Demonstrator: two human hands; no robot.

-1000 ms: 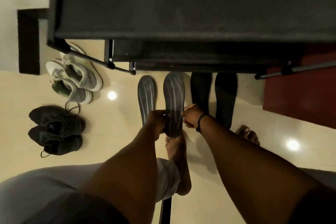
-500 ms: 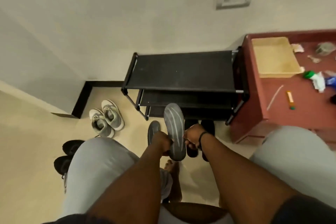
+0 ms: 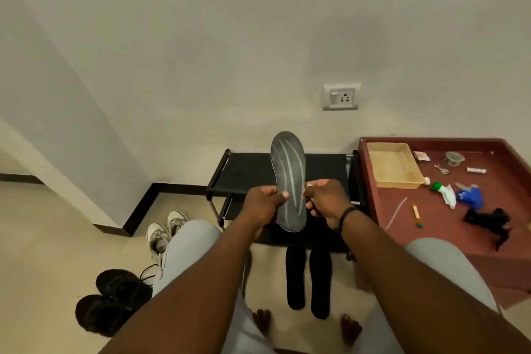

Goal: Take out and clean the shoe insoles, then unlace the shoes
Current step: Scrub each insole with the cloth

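You're on the cleaning step: left hand and right hand both grip the grey insole, held upright in front of the shoe rack. Next, prob. wipe it; no cloth in view. Vs 0.5 s ago, it's raised higher, w/ the head tilted up.

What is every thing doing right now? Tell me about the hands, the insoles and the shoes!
Grey insole: held up, toe end up.
Left hand: grips the insole's left edge.
Right hand: pinches its right edge.
Black insoles: lying side by side on the floor.
White shoes: on the floor, laced.
Black shoes: on the floor.
Tray: looks empty.
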